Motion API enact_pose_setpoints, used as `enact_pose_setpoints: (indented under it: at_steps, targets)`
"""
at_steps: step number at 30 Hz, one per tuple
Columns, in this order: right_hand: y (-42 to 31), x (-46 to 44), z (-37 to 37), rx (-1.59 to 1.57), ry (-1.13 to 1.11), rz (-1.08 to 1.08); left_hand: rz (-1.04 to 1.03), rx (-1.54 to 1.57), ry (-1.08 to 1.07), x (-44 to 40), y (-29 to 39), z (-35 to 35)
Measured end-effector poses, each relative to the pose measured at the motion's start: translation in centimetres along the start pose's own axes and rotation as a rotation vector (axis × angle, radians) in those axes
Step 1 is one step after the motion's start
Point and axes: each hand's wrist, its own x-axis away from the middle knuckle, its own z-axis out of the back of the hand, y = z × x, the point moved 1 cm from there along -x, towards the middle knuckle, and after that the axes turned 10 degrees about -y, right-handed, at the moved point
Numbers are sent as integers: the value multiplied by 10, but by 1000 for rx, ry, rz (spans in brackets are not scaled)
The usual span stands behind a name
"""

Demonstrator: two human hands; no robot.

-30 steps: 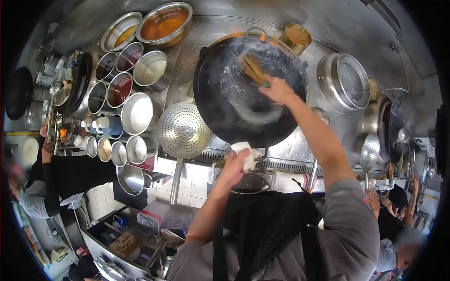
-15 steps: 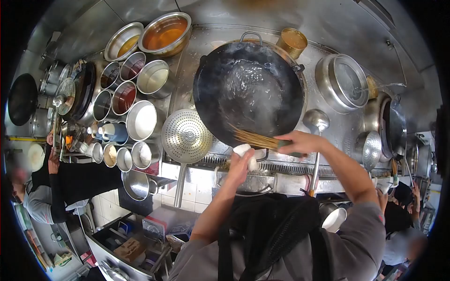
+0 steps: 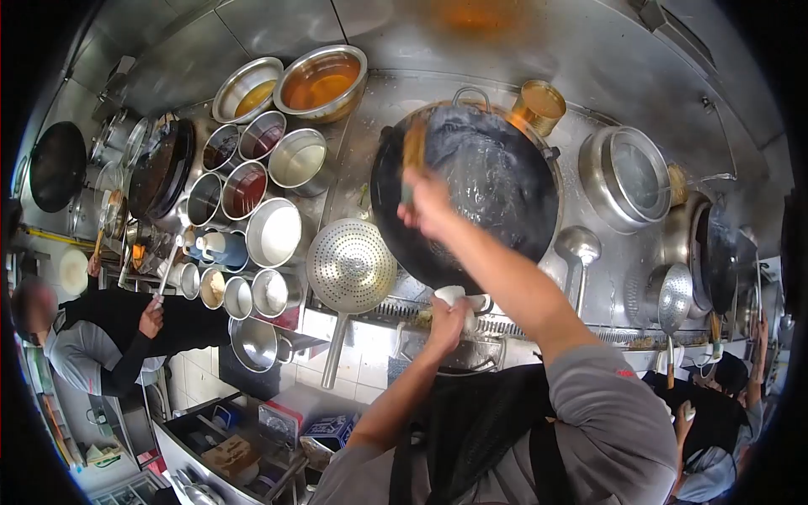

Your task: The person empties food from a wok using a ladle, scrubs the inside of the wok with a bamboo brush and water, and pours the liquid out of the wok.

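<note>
A large black wok point(image 3: 526, 202) stands on the range with water in its bowl. Over its left side, my right hand point(image 3: 427, 204) is closed around a bamboo wok brush point(image 3: 414, 150), whose bristles are blurred near the far left wall. At the near rim, my left hand point(image 3: 449, 324) grips a folded white cloth point(image 3: 451, 295) by the wok's near handle; part of that handle is hidden. Just left of the wok lies a perforated strainer point(image 3: 352, 265), its handle toward me. A steel ladle point(image 3: 579, 246) rests to the right.
Steel pots of sauces and seasonings point(image 3: 275, 233) crowd the left. Two bowls of amber liquid point(image 3: 324, 84) and a tin can point(image 3: 539, 103) stand at the back. A steel pot of water point(image 3: 633, 172) is on the right. Co-workers point(image 3: 109, 345) stand at both sides.
My right hand has swept the brush from the wok's near right rim to its far left side. My left hand stays at the near rim with the cloth. The view has shifted slightly.
</note>
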Motion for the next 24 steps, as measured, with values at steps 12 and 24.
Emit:
enact_pose_setpoints:
  at_steps: [12, 24]
  targets:
    - [68, 27, 3, 179, -67, -22, -29, 66, -17, -2, -5, 2]
    - [29, 54, 78, 652, -233, -75, 29, 70, -77, 3, 12, 3]
